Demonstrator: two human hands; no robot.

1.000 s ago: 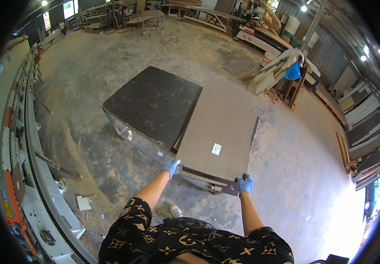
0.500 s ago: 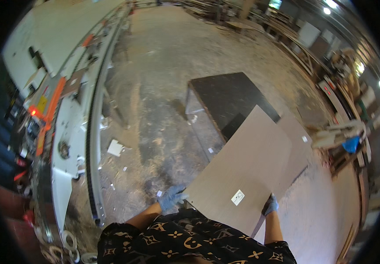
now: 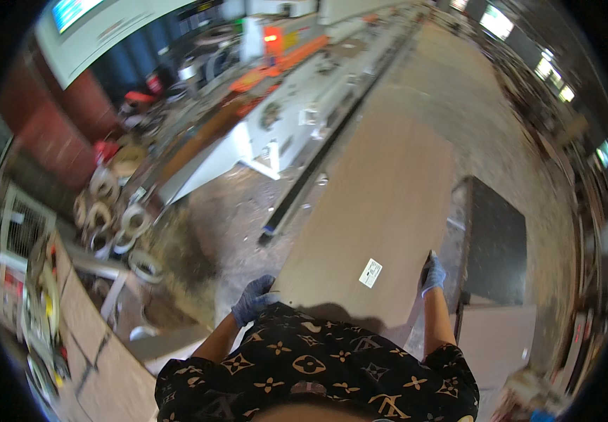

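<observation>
A long brown wood-tone board (image 3: 367, 211) with a white label (image 3: 370, 273) near its close end stretches out in front of me. My left hand (image 3: 253, 300), in a blue-grey glove, grips the board's left edge near my body. On the opposite edge, my right hand (image 3: 432, 274), gloved the same way, is closed on the board with the thumb near the top face. The fingers beneath the board are hidden. The board is held off the floor, its near end close to my patterned black shirt.
An edge-banding-like long machine (image 3: 332, 84) with orange parts runs along the left. Rolls of banding (image 3: 135, 220) lie at the lower left. Right of the board stands a dark-topped table (image 3: 497, 243), with another brown board (image 3: 495, 334) nearer me. Stacked timber lines the right wall.
My view and body have turned left. The held board has swung with me, away from the dark table and the other board, and now points alongside the machine.
</observation>
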